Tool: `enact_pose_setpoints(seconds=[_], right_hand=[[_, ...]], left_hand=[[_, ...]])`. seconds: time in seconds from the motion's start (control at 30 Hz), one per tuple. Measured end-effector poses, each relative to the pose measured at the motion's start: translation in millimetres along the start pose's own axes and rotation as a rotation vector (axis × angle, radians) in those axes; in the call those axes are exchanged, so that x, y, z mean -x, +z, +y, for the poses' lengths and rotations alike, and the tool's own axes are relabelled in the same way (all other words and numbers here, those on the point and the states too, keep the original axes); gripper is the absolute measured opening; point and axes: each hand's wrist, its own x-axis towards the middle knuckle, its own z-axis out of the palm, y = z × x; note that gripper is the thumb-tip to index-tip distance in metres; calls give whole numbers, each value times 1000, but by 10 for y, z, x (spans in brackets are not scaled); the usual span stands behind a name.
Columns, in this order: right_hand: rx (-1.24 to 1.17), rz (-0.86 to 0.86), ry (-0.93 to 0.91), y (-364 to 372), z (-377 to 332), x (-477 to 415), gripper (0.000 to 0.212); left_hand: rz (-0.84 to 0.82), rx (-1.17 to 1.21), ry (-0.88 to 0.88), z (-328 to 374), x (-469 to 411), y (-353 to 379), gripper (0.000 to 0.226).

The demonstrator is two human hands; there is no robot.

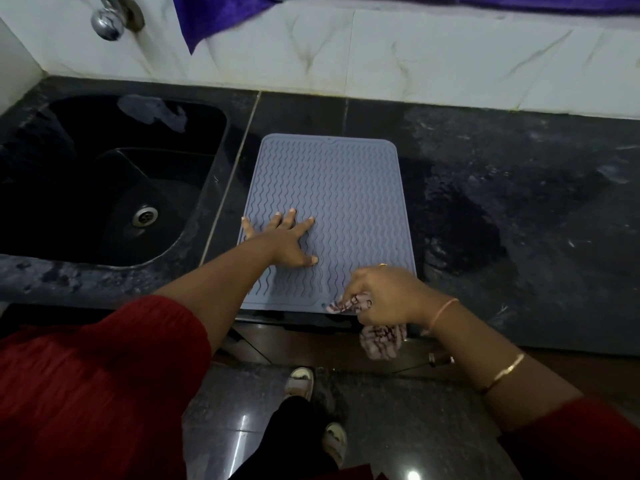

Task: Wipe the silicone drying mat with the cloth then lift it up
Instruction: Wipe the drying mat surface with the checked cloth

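Note:
A grey silicone drying mat (332, 188) with wavy ridges lies flat on the dark stone counter (519, 202), just right of the sink. My left hand (287, 240) rests flat on the mat's near left part, fingers spread, holding nothing. My right hand (384, 296) is at the mat's near right corner, closed around a bunched patterned pink-and-dark cloth (381, 337). Part of the cloth hangs below the counter's front edge; the rest is hidden in my fist.
A black sink (86, 188) with a metal drain (144, 216) sits to the left. A chrome tap (109, 20) and a purple cloth (214, 19) are up on the white marble wall. The floor and my feet show below the counter edge.

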Motion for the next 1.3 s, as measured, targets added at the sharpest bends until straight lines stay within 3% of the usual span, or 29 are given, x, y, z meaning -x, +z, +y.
enact_pose_setpoints(seconds=[0.07, 0.17, 0.27, 0.37, 0.47, 0.57, 0.67, 0.77, 0.87, 1.03, 1.17, 1.3], right_hand=[[-134, -23, 6, -130, -3, -68, 28], [-338, 306, 110, -352, 99, -377, 29], [-271, 487, 253, -389, 169, -655, 41], [23, 385, 273, -205, -6, -646, 46], [145, 356, 133, 16, -171, -421, 43], [67, 266, 15, 128, -214, -164, 37], [-35, 94, 15, 55, -225, -41, 37], [-326, 183, 91, -154, -144, -176, 30], [-296, 422, 255, -342, 39, -456, 45], [88, 253, 344, -181, -47, -450, 97], [167, 300, 217, 50, -158, -240, 61], [152, 224, 116, 164, -187, 4, 55]], left_hand=[[-17, 17, 5, 5, -5, -8, 89], [-59, 21, 5, 5, -18, -46, 90], [-79, 6, -7, 12, -27, -66, 92], [-62, -19, -8, 15, -39, -50, 93], [-53, -27, -6, 6, -36, -46, 95], [-55, -35, -9, 17, -29, -56, 95], [-57, -33, -15, 28, -19, -62, 95], [-58, -12, -18, 36, -11, -65, 94], [-56, -5, -29, 37, -7, -68, 94], [-54, -18, -21, 26, -36, -55, 96], [-49, -31, -22, 21, -45, -56, 96], [-29, -65, -32, 32, -26, -60, 95]])
